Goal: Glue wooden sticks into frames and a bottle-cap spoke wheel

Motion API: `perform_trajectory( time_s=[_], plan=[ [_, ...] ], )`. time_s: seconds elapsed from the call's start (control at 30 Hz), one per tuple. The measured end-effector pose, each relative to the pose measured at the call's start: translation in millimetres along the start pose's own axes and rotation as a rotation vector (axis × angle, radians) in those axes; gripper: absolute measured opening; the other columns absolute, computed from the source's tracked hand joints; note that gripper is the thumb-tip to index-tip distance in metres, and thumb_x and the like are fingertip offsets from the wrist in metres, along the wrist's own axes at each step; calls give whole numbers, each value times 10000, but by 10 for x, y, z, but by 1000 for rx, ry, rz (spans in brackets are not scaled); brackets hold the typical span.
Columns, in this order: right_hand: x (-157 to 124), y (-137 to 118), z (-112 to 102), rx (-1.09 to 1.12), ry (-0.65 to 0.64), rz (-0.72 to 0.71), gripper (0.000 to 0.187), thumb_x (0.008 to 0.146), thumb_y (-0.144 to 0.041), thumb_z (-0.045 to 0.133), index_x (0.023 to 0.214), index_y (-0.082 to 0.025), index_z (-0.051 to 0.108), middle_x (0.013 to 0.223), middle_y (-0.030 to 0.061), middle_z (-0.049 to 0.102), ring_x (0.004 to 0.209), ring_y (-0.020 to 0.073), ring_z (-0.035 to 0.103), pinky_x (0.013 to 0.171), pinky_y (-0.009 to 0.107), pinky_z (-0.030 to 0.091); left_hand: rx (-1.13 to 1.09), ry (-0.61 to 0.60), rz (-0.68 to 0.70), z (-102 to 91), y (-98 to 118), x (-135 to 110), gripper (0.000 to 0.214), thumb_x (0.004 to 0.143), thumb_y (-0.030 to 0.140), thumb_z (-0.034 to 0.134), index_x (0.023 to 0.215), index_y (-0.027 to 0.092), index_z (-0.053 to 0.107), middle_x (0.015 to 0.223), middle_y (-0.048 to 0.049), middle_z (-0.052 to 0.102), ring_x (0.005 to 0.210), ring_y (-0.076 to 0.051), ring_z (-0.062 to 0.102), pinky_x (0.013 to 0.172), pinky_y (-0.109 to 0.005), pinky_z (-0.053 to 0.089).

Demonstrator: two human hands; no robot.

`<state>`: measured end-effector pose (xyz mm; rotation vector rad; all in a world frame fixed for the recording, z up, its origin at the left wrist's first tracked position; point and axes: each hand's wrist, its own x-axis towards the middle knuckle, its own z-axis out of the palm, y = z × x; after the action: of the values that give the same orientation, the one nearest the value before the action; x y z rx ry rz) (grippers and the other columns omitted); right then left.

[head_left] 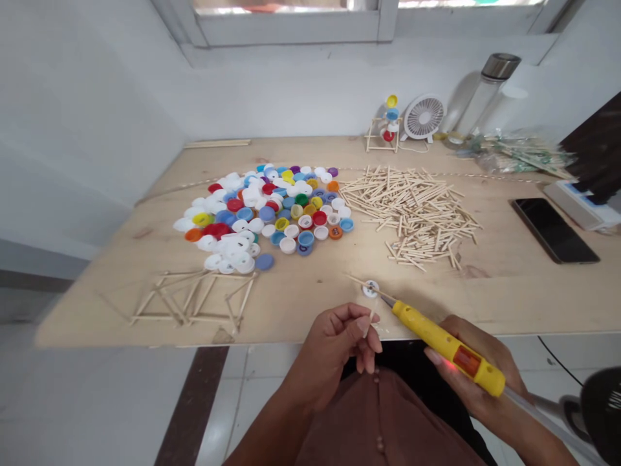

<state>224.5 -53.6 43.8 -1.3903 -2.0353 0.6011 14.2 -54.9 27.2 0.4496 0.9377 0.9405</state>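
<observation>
My right hand (pixel 478 362) is wrapped around a yellow pen-style hot glue gun (pixel 429 330) with a lit reddish switch window. Its metal tip points left, close to a white bottle cap (pixel 370 288) near the table's front edge. A thin wooden stick (pixel 358 280) lies across that cap. Just below the cap, my left hand (pixel 347 333) pinches a small pale stick piece (pixel 372 316) between thumb and fingers. Tiny pale scraps lie on the wood beside my left fingertips.
Many coloured bottle caps (pixel 266 213) and a heap of short sticks (pixel 412 207) cover the table's middle. Stick frames (pixel 189 301) lie front left. A phone (pixel 555 230) and power strip (pixel 582 204) are right; a small fan (pixel 424 118), cap-and-stick model (pixel 383 134) and bottle (pixel 488 90) stand behind.
</observation>
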Motion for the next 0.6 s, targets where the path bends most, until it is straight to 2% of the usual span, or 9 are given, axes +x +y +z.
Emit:
perform_trajectory(
  time_s=[0.13,0.23,0.33,0.43,0.53,0.6],
  plan=[
    [-10,-13,-46,22,-79,45,256,859,-388,547,674,-226,481,555,-45,474,449,103,457,422,222,373,20,-10,25,11,34,-42,250,758,361,691,828,138,601,592,-4,639,409,-69,506,430,-189,360],
    [-43,-5,-72,146,-73,99,194,865,-373,548,755,-214,553,663,-3,580,571,136,569,497,225,460,105,53,93,10,58,-46,230,767,354,676,827,145,601,611,-6,645,449,-80,519,461,-200,376],
    [-63,14,-79,252,-56,117,128,859,-339,566,845,-218,606,776,25,651,732,171,645,590,221,522,305,173,215,-24,52,-12,181,783,329,644,827,158,605,637,-2,653,519,-100,541,526,-218,412],
    [-64,30,-74,297,-80,157,109,852,-320,577,831,-223,622,743,16,655,777,181,659,645,223,546,609,276,331,-77,15,38,120,810,297,593,820,180,618,673,-1,659,621,-137,576,628,-255,449],
    [-71,45,-65,291,-75,184,111,846,-316,589,818,-218,633,747,18,669,785,183,667,672,235,559,892,340,450,-110,-26,81,109,841,260,539,851,197,627,821,-40,688,797,-190,615,753,-313,458],
    [-87,63,-56,287,-53,183,110,846,-314,596,865,-219,647,774,23,684,791,184,674,677,239,567,976,342,539,-117,-47,107,117,849,218,505,870,205,620,945,-66,688,925,-219,611,838,-355,447]
  ],
)
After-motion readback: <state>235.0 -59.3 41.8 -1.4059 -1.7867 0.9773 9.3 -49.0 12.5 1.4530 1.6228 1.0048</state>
